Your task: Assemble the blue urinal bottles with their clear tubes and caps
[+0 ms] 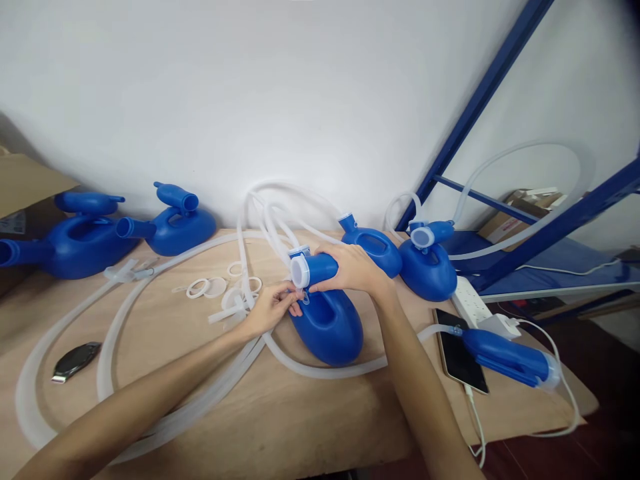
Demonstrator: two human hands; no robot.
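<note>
At the middle of the table a blue plastic urinal bottle (335, 333) stands with its handle hole toward me. My right hand (350, 267) is wrapped around a blue urinal funnel (323, 268) above it. A translucent white cap (300, 272) covers the funnel's left end. Just below that cap, my left hand (277, 305) pinches a small clear strap (305, 298) with a loop; the fingertips partly hide it. Beside my left hand lie clear plastic connectors (233, 303) and white rings (199, 288).
More blue urinal bottles (183, 230) stand along the wall at both sides. Translucent hoses (125, 313) loop across the table. To the right lie a tablet (453, 347), another blue funnel (510, 357) and a power strip (470, 300). A black oval device (76, 361) lies left.
</note>
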